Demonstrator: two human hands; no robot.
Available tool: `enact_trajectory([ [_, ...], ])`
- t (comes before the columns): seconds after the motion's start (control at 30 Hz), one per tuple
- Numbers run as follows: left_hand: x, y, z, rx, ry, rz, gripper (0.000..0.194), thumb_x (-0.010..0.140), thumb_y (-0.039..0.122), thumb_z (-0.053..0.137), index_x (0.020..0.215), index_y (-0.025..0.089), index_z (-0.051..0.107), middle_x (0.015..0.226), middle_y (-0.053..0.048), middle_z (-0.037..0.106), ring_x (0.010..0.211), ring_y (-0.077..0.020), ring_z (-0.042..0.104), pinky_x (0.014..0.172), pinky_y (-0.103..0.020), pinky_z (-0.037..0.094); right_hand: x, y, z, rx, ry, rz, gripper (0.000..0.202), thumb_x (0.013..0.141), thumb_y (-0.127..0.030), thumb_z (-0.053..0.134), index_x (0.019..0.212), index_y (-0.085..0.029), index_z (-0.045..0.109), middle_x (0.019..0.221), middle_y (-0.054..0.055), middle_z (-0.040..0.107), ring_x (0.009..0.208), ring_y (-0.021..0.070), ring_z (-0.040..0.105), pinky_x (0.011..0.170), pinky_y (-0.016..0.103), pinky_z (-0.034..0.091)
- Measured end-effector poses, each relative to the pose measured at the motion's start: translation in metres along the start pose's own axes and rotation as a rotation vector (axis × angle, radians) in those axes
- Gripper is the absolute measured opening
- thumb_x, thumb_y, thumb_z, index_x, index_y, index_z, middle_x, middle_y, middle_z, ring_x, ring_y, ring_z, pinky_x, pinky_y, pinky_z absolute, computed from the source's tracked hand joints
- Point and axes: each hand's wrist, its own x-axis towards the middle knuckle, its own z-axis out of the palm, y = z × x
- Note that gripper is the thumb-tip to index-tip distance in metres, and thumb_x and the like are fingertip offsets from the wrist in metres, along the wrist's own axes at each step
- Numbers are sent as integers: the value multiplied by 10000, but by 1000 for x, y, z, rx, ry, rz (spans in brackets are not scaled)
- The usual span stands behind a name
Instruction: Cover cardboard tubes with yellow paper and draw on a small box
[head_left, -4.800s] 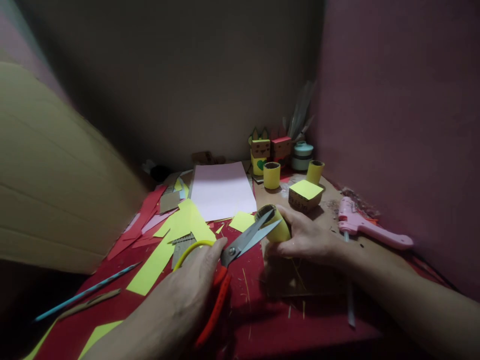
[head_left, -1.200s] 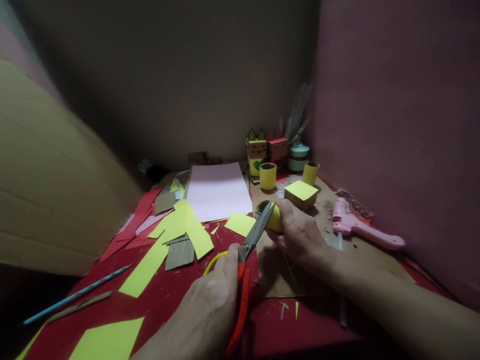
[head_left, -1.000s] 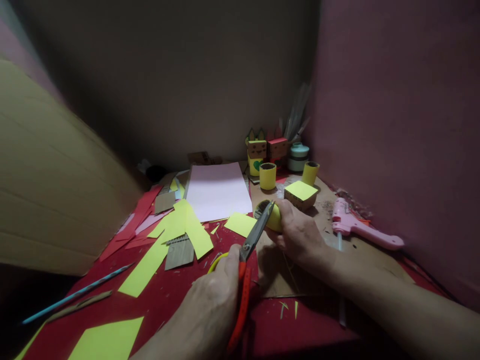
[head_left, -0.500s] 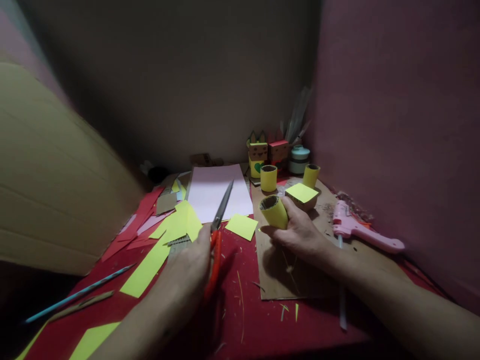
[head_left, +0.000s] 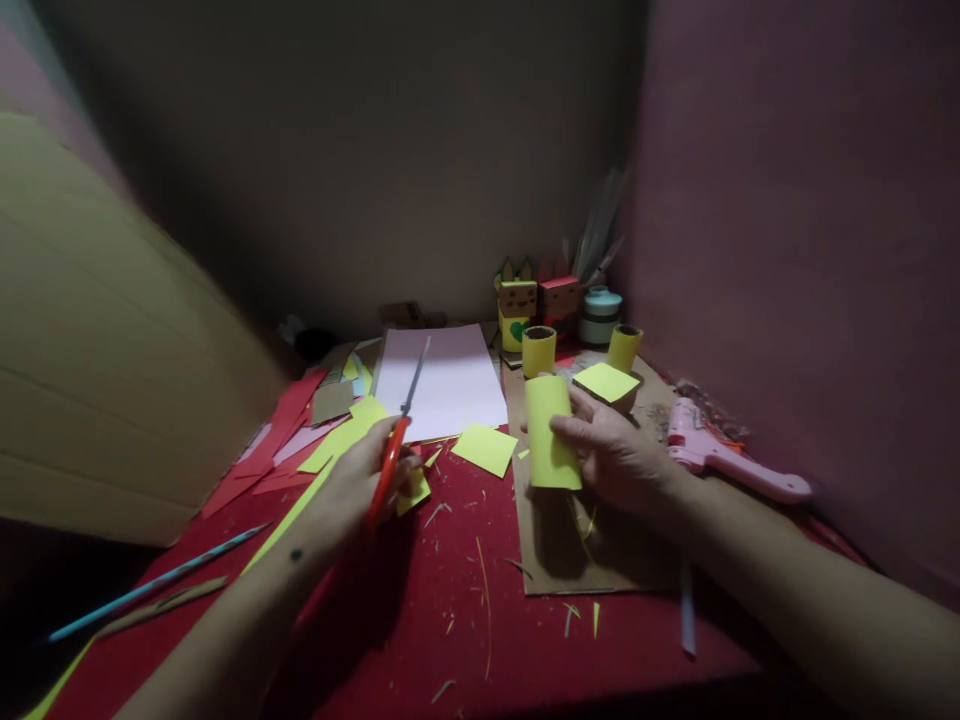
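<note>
In the head view, my left hand (head_left: pixel 369 470) is closed around orange-red-handled scissors (head_left: pixel 411 392), whose blades point up and away, pressed together. Under its fingers is a small yellow paper piece (head_left: pixel 415 492); whether they touch I cannot tell. My right hand (head_left: pixel 616 448) grips a yellow-wrapped tube (head_left: pixel 553 440), its side toward me, above a flat cardboard sheet (head_left: pixel 622 565). Behind it stand a second yellow tube (head_left: pixel 538 356) and a third yellow tube (head_left: pixel 624 348). Close to my right knuckles, a yellow paper square (head_left: pixel 606 381) lies on a brown roundish piece.
A pink glue gun (head_left: pixel 701 450) lies to the right. Pale pink paper (head_left: pixel 450 385) and a yellow square (head_left: pixel 486 449) lie mid-table. Red strips (head_left: pixel 281 435) and a blue pencil-like stick (head_left: pixel 157 583) are at left. Two box figures (head_left: pixel 519 300) and a teal jar (head_left: pixel 601 315) stand behind.
My right hand has turned the tube, so its open end no longer faces me. My left hand has shifted left with the scissors, and the yellow papers near it have been displaced.
</note>
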Motion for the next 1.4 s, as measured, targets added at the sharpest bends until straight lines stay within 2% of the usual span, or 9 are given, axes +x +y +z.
enact_trajectory([
  [0.13,-7,25,34,-237,-143,-37,419,769,336,657,1109,200,451,726,16,571,544,-102,546,478,-212,398,0,-4,0,69,69,48,685,796,-199,476,1419,-231,193,1030,119,638,815,268,634,694,425,513],
  [0.37,-23,54,65,-231,-274,20,437,722,272,708,1082,179,478,836,-10,592,572,-105,555,537,-242,457,1,-5,3,57,105,44,414,760,-368,549,1114,-185,436,973,140,647,832,287,630,632,393,508],
  [0.57,-26,50,82,-242,-143,46,364,807,260,600,1130,175,456,705,16,536,498,-82,466,459,-210,382,2,3,2,179,93,14,435,717,-372,658,1068,-179,487,978,127,649,824,267,632,640,375,513],
  [0.77,-12,35,73,-370,-222,17,369,772,196,550,1120,165,431,533,54,474,396,-90,403,381,-212,310,0,6,-3,176,51,56,373,774,-359,648,1091,-196,537,981,97,639,822,240,640,705,397,533],
  [0.93,-7,23,67,-425,-332,-11,285,745,166,521,1027,182,490,549,52,472,377,-81,403,354,-204,314,-6,-1,-6,-205,131,-162,559,720,-179,607,1252,-273,464,1295,94,493,1134,291,531,877,452,490],
  [1.07,-8,21,66,-386,-366,-22,249,741,163,536,989,180,514,521,58,476,359,-66,384,349,-187,311,-10,-3,-9,-864,-126,-545,702,716,-53,564,1356,-283,391,1354,73,448,1269,274,385,1056,485,330],
  [1.17,-9,21,64,-364,-375,-12,234,757,171,547,987,166,505,485,57,487,348,-79,405,332,-180,296,-8,2,-10,-1213,-199,-708,566,785,-83,556,1331,-160,430,1189,140,554,1094,291,489,943,490,417],
  [1.3,-9,18,61,-435,-433,-5,226,824,287,562,1014,170,520,518,46,497,362,-84,426,339,-194,326,-6,7,-9,-1302,-123,-722,362,809,-160,585,1162,-95,537,963,143,631,873,277,562,770,456,472],
  [1.4,-8,16,60,-497,-480,-12,252,879,394,512,786,160,516,517,36,469,348,-68,409,338,-206,330,-8,5,-8,-1092,-174,-481,358,754,-121,606,1104,-154,545,944,80,622,833,221,574,711,362,480],
])
